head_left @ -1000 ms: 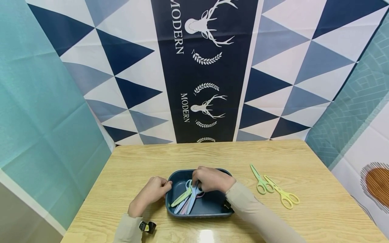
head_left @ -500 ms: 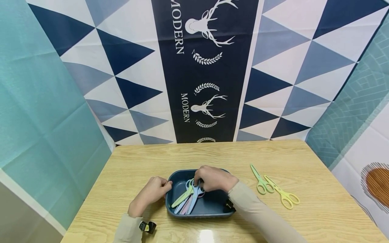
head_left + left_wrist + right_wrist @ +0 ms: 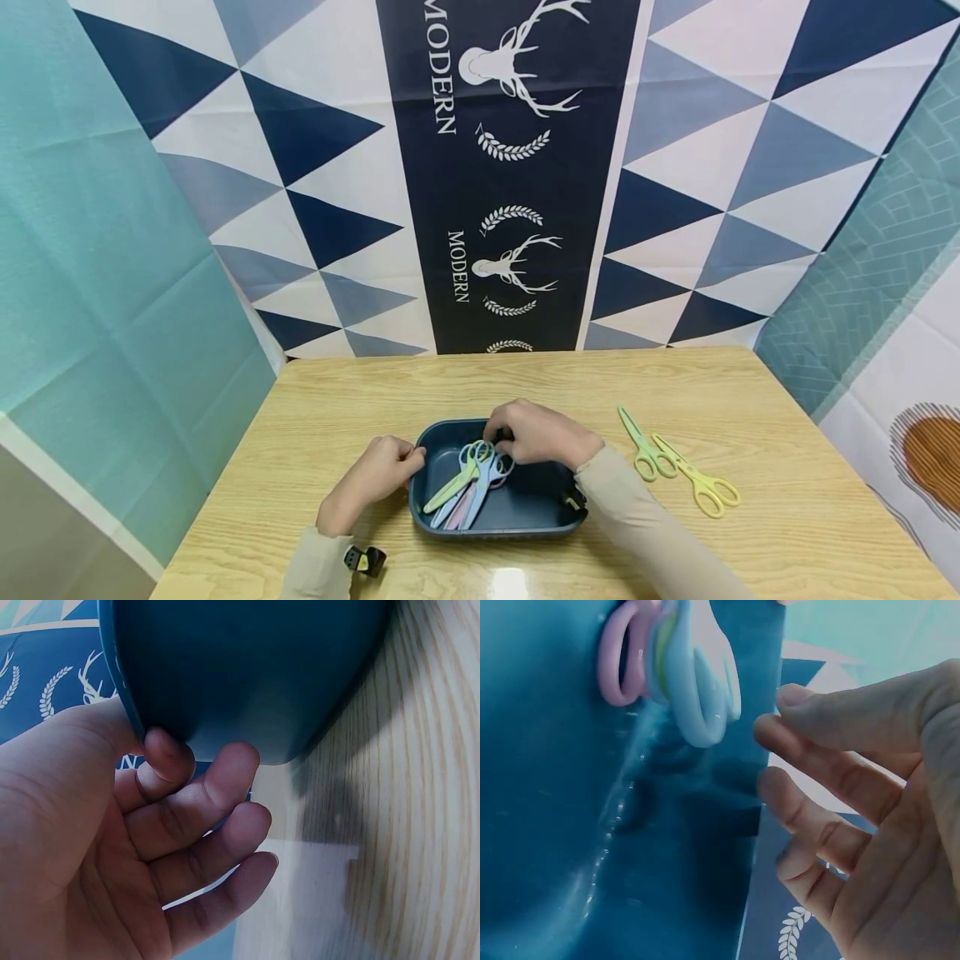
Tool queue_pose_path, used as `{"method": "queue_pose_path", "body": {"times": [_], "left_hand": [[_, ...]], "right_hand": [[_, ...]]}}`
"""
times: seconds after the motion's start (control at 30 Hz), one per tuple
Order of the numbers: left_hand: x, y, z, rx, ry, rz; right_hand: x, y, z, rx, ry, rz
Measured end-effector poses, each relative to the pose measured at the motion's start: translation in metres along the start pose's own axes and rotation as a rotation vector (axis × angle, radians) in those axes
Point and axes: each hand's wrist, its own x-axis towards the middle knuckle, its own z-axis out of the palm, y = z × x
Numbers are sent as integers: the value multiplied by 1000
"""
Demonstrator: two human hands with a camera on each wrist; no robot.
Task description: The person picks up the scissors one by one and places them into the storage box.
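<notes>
A dark blue plastic bin (image 3: 525,507) stands on the table, with several pairs of scissors bunched in its left half. Among them are light blue scissors (image 3: 480,490), green scissors (image 3: 452,492) and pink scissors (image 3: 615,664). My left hand (image 3: 373,477) pinches the bin's left rim between thumb and forefinger, its other fingers loosely curled below. Over the back of the bin hovers my right hand (image 3: 543,433), just right of the scissors' handles. In the right wrist view its bent fingers hold nothing, and a gap shows between them and the light blue handles.
Right of the bin, another pair of green scissors (image 3: 645,450) and a pair of yellow scissors (image 3: 701,479) lie on the wooden table (image 3: 360,392). A patterned cloth (image 3: 510,192) hangs behind the table's back edge. Teal cloth (image 3: 142,275) hangs at the left.
My right hand has released the light blue scissors into the bin and drawn away a little to the right and up. My left hand stays at the rim.
</notes>
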Motion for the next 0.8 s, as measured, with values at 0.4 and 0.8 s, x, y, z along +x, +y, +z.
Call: {"method": "queue_pose_path", "body": {"times": [0.4,0.8], "left_hand": [[-1,2,0,-4,-10,-10],[-2,3,-1,-5,-9,-18]], "right_hand": [[-8,2,-14,58,82,50],[-26,10,-30,26,180,94]]}}
